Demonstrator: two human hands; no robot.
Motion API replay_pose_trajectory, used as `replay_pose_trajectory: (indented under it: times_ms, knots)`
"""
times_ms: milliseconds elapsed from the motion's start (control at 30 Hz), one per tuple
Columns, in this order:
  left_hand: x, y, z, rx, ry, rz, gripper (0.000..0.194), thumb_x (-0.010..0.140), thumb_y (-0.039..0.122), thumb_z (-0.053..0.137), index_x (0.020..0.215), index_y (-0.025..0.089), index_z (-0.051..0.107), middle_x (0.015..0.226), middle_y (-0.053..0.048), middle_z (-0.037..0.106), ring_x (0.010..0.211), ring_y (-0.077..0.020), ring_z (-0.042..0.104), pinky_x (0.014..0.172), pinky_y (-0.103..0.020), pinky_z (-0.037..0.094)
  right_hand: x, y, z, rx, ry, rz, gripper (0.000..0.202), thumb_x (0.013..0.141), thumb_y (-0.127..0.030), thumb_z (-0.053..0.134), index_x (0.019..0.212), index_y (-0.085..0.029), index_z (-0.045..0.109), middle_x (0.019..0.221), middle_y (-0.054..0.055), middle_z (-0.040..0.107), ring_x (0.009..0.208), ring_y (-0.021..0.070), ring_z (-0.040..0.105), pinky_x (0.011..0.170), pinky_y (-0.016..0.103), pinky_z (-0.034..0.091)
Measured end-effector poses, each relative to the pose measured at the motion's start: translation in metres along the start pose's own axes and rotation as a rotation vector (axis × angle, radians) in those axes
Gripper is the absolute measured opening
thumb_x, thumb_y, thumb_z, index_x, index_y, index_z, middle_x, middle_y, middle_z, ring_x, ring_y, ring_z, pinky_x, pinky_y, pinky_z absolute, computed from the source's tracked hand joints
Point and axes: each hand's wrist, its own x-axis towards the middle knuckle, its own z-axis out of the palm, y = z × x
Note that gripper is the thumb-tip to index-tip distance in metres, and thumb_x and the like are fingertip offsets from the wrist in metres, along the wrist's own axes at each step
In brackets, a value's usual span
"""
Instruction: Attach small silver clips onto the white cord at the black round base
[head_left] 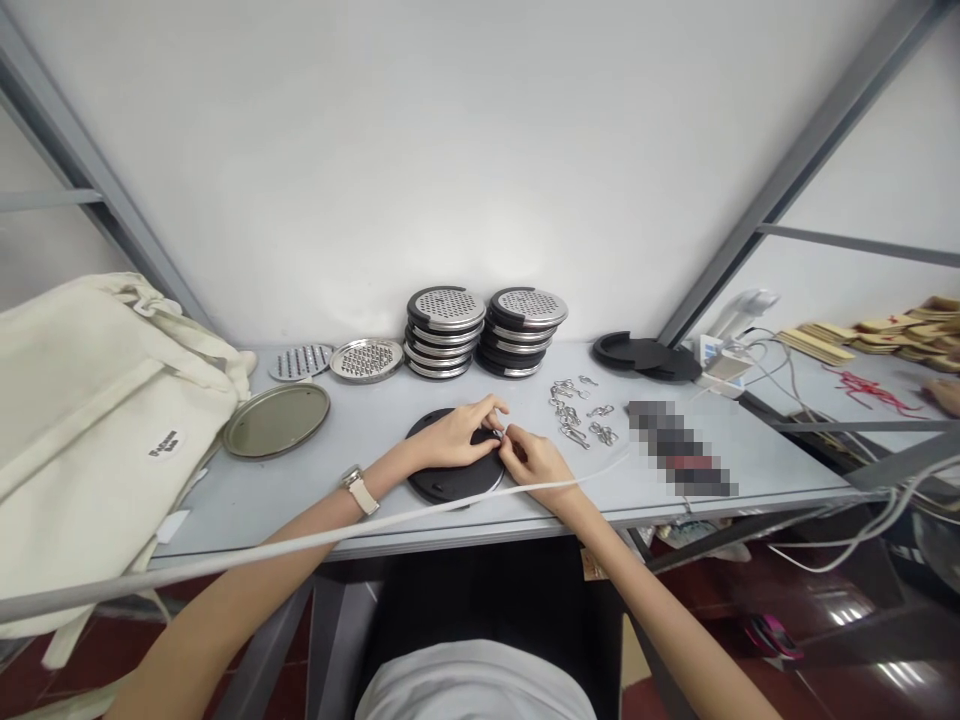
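A round black disc [454, 483] lies flat near the front edge of the table, with both hands over its right part. My left hand [456, 437] rests across the disc, its fingers bent and closed towards the thumb at the disc's rim. My right hand [536, 462] pinches at the same spot from the right. Between the fingertips shows a small shiny metal piece [496, 433], mostly hidden. To the right of the hands lie several loose metal clasps [566, 412].
Behind stand two stacks of round graters, a left stack [446, 335] and a right stack [523, 335]. Further left are a grater plate [367, 358], a spiked plate [300, 362], a round metal lid [277, 420] and a cream bag [97, 400]. Black rings [645, 355] lie right. A white cable [300, 540] crosses in front.
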Motion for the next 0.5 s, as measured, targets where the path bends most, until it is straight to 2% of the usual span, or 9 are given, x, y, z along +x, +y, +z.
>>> replay_pose_trajectory:
  times_ms: [500]
  knots:
    - [-0.0012, 0.0007, -0.0007, 0.000, -0.021, 0.018, 0.039, 0.084, 0.015, 0.053, 0.120, 0.020, 0.040, 0.101, -0.006, 0.060, 0.098, -0.0179, 0.058, 0.088, -0.033, 0.046, -0.0005, 0.0031, 0.0031, 0.017, 0.083, -0.006, 0.023, 0.086, -0.027, 0.041, 0.063, -0.020, 0.039, 0.052, -0.004, 0.044, 0.046, 0.0089, 0.036, 0.048, 0.020, 0.028]
